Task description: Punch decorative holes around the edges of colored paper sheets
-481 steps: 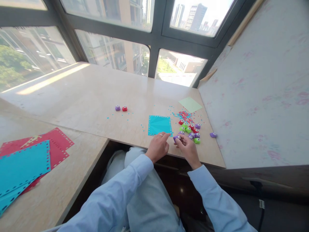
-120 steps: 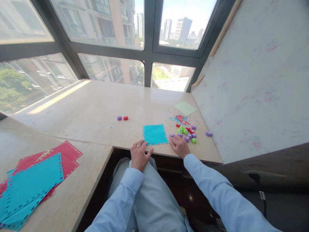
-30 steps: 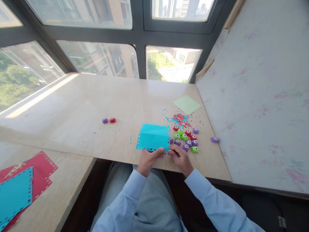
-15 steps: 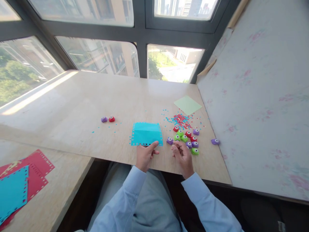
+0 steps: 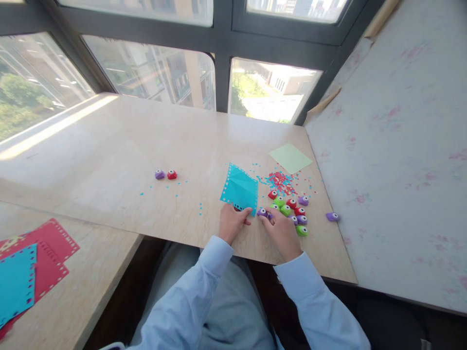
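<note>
Teal sheet (image 5: 240,189) now turned, pinned by left hand (image 5: 233,222) near front counter (image 5: 109,146) edge; purple punch (image 5: 261,212) pinched by right hand (image 5: 280,230).

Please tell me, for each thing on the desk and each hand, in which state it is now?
Blue paper: creased, edges punched, near corner pinched.
Left hand: pinching the blue paper.
Right hand: fingers on a purple punch.
Green paper: flat, untouched.
Paper bits: scattered.

head cam | looks forward-down over desk (image 5: 109,160) toward window | probably arm's-length range
</note>
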`<act>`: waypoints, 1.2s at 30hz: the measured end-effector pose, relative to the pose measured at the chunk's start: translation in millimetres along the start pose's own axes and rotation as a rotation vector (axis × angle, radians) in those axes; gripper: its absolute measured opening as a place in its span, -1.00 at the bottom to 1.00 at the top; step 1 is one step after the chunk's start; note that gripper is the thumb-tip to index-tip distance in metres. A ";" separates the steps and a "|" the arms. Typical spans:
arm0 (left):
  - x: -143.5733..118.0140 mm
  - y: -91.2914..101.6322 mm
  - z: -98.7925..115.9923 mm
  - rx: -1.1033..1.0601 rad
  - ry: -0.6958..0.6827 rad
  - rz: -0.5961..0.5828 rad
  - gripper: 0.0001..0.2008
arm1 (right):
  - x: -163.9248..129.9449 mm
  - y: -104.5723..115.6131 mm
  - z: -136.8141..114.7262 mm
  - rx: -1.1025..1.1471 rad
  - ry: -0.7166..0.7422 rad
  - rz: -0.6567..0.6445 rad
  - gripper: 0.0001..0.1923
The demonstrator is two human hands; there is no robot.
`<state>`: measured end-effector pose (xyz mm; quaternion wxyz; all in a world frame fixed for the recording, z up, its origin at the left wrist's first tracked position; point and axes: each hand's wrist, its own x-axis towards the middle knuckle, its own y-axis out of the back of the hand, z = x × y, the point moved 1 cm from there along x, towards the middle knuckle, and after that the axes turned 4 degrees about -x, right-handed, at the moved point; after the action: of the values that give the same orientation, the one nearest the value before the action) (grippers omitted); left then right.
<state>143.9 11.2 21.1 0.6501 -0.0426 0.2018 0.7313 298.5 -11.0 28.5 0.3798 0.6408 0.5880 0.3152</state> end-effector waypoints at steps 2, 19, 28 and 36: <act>-0.3 -0.5 0.7 0.005 0.028 -0.017 -0.62 | 0.5 0.3 -2.2 -0.039 0.004 -0.021 -0.65; -18.2 28.9 -9.4 -0.260 0.061 -0.145 -0.72 | -26.8 -20.8 16.1 0.315 0.278 0.108 -0.68; -36.3 39.3 -16.7 -0.315 0.053 -0.102 -0.77 | -41.9 -33.1 15.5 0.297 0.434 0.227 -0.69; -34.4 38.7 -16.6 -0.162 0.057 -0.106 -0.65 | -40.5 -33.9 16.1 0.287 0.483 0.192 -0.70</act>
<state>108.3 -29.6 26.5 0.6764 -0.1265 0.1580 0.7082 290.4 -52.4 -7.1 0.1031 0.6471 0.6366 0.4066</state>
